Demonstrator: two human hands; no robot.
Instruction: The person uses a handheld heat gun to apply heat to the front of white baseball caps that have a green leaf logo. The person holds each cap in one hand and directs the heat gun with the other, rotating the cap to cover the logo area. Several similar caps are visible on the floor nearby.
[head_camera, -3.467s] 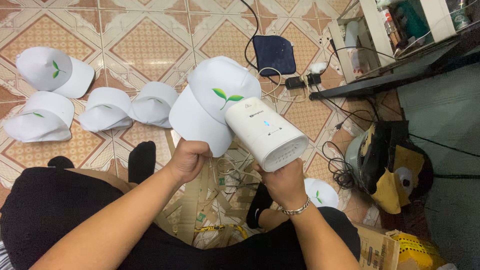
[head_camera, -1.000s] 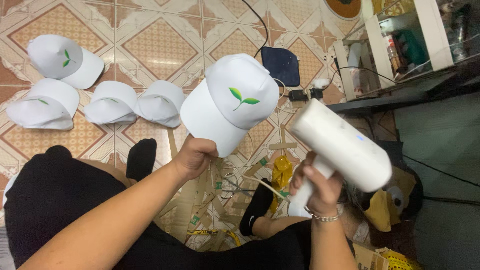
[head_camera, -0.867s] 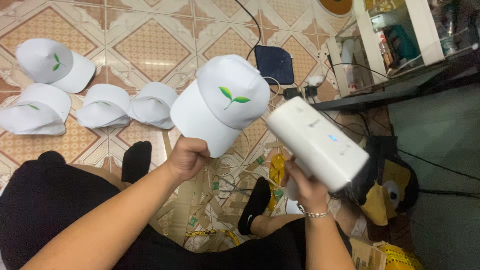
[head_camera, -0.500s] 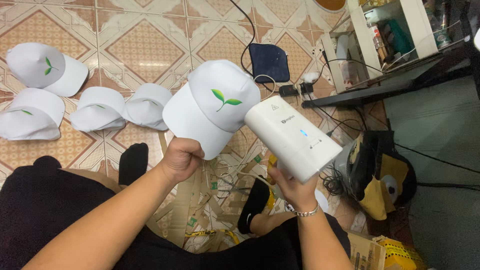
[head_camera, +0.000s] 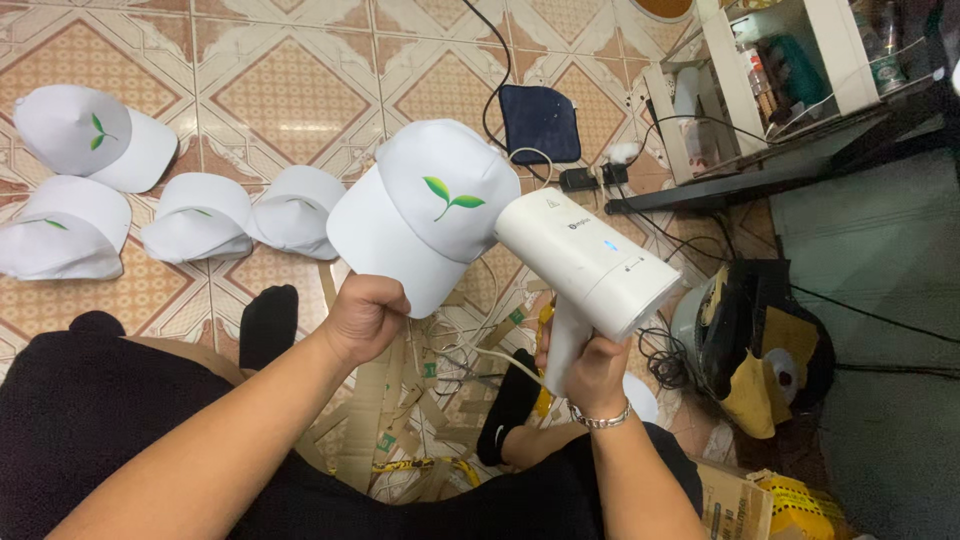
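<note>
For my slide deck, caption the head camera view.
Left hand holds a white cap while right hand aims a white handheld steamer at it.

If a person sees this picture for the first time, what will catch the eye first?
In the middle, the left hand holds up a white cap with a green leaf mark. Beside it, the right hand grips a white handheld steamer by its handle, front end close to the cap. Four more white caps lie on the tiled floor at upper left.

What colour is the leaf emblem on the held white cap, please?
Green, a two-leaf sprout on the white cap, clearest in the head view.
</note>
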